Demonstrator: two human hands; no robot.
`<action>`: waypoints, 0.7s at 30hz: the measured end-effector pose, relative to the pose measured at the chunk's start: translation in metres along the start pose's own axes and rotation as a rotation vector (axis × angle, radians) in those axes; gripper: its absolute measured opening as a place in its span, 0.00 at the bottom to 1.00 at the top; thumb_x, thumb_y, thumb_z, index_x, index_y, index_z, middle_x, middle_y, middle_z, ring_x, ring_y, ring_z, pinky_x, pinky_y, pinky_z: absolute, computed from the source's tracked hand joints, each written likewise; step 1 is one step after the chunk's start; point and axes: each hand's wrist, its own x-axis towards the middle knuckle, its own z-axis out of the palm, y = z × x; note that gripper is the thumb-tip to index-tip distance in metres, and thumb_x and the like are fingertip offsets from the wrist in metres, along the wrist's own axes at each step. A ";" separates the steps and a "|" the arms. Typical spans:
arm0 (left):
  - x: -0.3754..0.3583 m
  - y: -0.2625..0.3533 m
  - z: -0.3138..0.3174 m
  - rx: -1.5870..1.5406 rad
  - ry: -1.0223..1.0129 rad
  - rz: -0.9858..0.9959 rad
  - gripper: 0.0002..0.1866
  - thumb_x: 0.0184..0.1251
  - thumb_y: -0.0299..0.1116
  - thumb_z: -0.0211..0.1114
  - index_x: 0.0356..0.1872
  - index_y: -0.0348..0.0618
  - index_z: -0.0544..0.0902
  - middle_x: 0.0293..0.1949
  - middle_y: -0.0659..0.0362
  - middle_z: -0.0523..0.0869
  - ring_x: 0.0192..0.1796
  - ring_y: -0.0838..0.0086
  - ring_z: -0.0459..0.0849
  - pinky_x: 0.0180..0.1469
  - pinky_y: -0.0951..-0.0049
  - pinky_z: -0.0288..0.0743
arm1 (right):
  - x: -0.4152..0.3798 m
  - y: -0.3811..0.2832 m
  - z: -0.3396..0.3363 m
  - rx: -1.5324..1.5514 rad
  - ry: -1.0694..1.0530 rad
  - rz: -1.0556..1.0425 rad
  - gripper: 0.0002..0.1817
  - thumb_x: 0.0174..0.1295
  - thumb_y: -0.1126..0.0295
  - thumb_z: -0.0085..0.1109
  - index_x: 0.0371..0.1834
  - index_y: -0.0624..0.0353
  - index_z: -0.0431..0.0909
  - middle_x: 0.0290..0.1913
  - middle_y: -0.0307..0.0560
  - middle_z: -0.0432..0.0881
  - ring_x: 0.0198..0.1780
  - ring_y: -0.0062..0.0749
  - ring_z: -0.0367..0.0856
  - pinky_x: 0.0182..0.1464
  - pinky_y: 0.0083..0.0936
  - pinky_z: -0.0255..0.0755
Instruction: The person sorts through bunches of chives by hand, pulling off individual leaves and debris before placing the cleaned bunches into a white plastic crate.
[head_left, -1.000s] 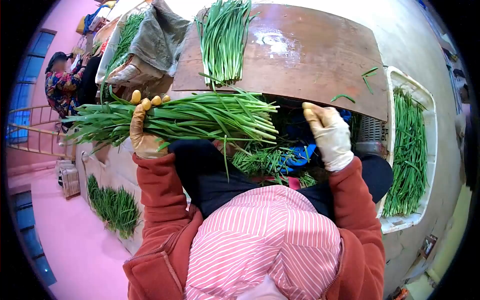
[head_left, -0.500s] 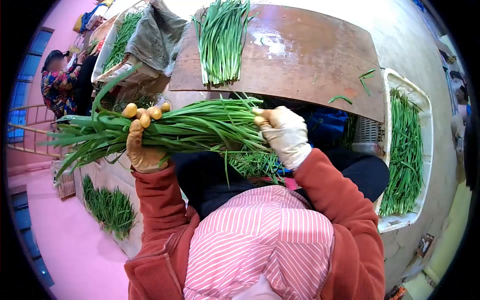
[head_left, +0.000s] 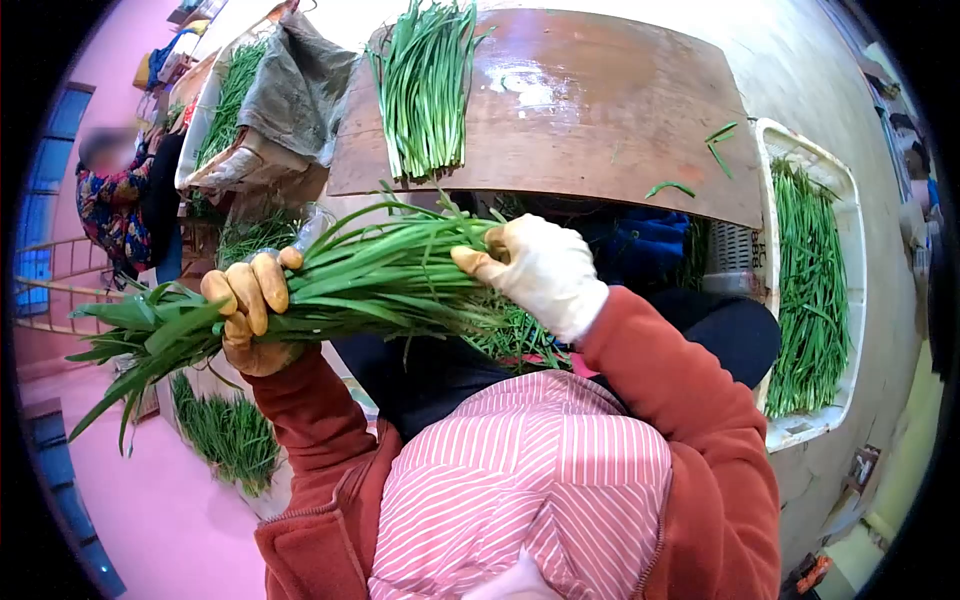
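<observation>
A thick bunch of garlic chives (head_left: 390, 270) lies sideways across my lap, leaf tips to the left. My left hand (head_left: 255, 310), in a stained yellowish glove, is wrapped round its leafy part. At the stem end, my right hand (head_left: 545, 275), in a whiter glove, has thumb and fingers closed on some of the chives. Its fingertips are partly hidden among the stems. Loose green trimmings (head_left: 515, 335) lie below the bunch. Beyond it, a neat pile of chives (head_left: 425, 95) rests on the wooden board (head_left: 610, 110).
A white crate (head_left: 857, 300) filled with chives stands at the right. Another crate (head_left: 210, 125), partly under a grey cloth (head_left: 300, 85), is at the upper left. More chives (head_left: 230, 430) lie at the lower left. A person (head_left: 120, 195) sits at the far left.
Both hands and the bunch have shifted left. My left fingers are wrapped more fully round the leaves, and my right hand has moved slightly inward along the stems.
</observation>
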 end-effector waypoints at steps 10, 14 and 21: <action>0.010 0.028 -0.018 -0.192 -0.165 -0.020 0.09 0.62 0.26 0.61 0.25 0.56 0.75 0.20 0.70 0.78 0.27 0.81 0.75 0.50 0.71 0.60 | -0.020 0.109 0.014 -0.263 0.253 0.143 0.14 0.54 0.58 0.63 0.32 0.59 0.82 0.34 0.52 0.81 0.37 0.46 0.79 0.39 0.34 0.73; 0.017 0.031 -0.028 -0.213 -0.319 -0.029 0.10 0.58 0.27 0.63 0.22 0.56 0.75 0.20 0.68 0.82 0.26 0.80 0.78 0.49 0.71 0.61 | -0.018 0.043 -0.021 0.413 -0.083 0.113 0.26 0.57 0.47 0.58 0.44 0.60 0.81 0.38 0.59 0.82 0.42 0.39 0.82 0.46 0.26 0.73; 0.033 0.035 -0.027 -0.250 -0.616 -0.050 0.07 0.53 0.26 0.65 0.26 0.54 0.78 0.27 0.64 0.84 0.34 0.75 0.81 0.53 0.69 0.62 | -0.025 0.078 0.025 0.868 0.021 0.194 0.10 0.56 0.65 0.64 0.33 0.62 0.82 0.32 0.49 0.83 0.35 0.29 0.81 0.42 0.23 0.73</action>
